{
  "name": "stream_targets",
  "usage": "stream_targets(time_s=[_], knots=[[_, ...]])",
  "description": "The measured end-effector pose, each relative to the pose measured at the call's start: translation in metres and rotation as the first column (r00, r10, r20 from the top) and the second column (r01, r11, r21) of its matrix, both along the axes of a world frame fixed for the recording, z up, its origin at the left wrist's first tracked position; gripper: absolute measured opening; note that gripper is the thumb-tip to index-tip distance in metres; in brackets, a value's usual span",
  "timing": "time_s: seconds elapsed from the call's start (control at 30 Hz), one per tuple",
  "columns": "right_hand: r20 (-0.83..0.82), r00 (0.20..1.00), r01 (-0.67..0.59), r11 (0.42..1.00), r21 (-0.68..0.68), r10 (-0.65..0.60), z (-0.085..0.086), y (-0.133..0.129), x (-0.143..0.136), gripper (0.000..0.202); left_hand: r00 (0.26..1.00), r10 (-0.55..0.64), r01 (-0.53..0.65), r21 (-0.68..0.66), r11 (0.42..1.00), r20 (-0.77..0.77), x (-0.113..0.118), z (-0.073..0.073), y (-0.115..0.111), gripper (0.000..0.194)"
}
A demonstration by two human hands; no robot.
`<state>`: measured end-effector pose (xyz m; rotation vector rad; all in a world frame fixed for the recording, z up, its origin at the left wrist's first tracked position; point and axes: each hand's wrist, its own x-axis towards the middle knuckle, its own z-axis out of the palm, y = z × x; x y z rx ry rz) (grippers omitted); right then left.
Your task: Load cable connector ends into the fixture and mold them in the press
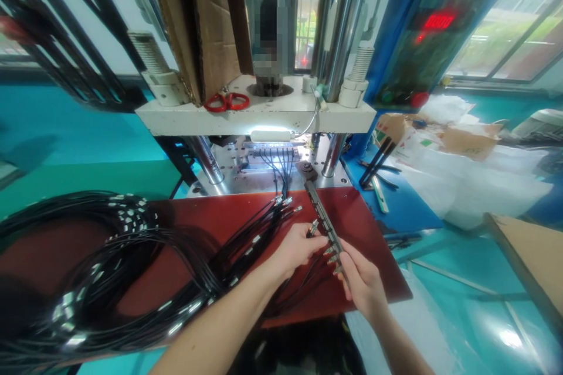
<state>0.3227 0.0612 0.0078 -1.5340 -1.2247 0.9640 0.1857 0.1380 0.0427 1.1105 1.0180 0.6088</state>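
A long dark metal bar [324,215] with a row of slots lies slanted over the red-brown board [378,258]. Near its lower end my right hand [360,275] is wrapped round it. My left hand [301,249], just left of the bar, pinches a black cable with a metal connector [314,226] at its tip. Several connectors sit along the bar's lower part, beside my right fingers. Behind the bar, loose cable ends [281,201] rest on the board. Further back, thin cables run into a metal fixture [272,155] under the press.
Large coils of black cable [167,234] cover the board's left side. Red-handled scissors [227,102] lie on the white press plate [264,120]. Steel posts stand at both sides. Pliers and a cutter [380,194] lie at right, near plastic bags [466,181] and a cardboard box [528,263].
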Motion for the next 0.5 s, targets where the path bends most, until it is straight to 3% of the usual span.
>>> stream_targets(time_s=[0.13, 0.3, 0.37, 0.5], knots=[[0.071, 0.997, -0.013, 1.000, 0.022, 0.011, 0.001, 0.000, -0.003, 0.051, 0.999, 0.029, -0.031, 0.073, 0.997, 0.029, 0.000, -0.005, -0.001, 0.025], [-0.092, 0.994, 0.059, 0.998, -0.019, -0.061, 0.002, 0.000, -0.004, 0.054, 0.997, -0.022, 0.014, 0.116, 0.993, 0.072, -0.012, -0.005, 0.003, 0.024], [-0.150, 0.986, 0.070, 0.997, -0.013, -0.071, 0.001, 0.000, -0.002, 0.053, 0.992, 0.074, -0.088, 0.139, 0.986, 0.101, -0.016, -0.004, 0.005, 0.026], [-0.173, 0.983, 0.059, 0.998, -0.016, -0.061, -0.001, 0.001, 0.000, 0.054, 0.950, 0.291, -0.296, 0.024, 0.955, 0.112, -0.016, -0.003, 0.001, 0.029]])
